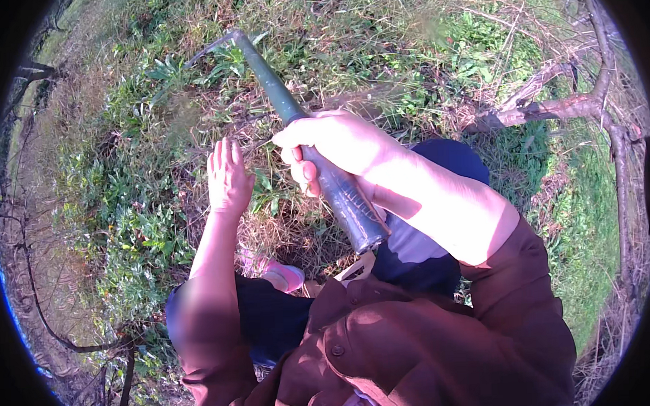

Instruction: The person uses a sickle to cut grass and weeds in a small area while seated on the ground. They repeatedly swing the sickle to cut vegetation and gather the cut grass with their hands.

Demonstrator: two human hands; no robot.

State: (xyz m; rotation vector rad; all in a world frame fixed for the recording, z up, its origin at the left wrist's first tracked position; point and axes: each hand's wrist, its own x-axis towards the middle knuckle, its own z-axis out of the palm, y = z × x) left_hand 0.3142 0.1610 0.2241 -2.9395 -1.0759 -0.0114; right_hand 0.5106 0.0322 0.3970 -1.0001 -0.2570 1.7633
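My right hand (323,144) is closed around the handle of a sickle-like hand tool (267,79). The upper handle is a green tube, and the lower grip is dark blue with ridges. From the far end a thin metal blade (209,50) juts out to the left, above the weeds. My left hand (228,177) reaches over the ground with its fingers straight and its back towards me. No object shows in it; its palm is hidden. Dry stems and green leafy weeds (268,191) lie just beyond and beside it.
Branches with a thick bare limb (547,111) stand at the right. Thin dark branches (67,346) curve along the left rim. My bent knees (452,155) and a pink shoe (284,274) are below the hands. Grass and weeds (141,172) cover the ground.
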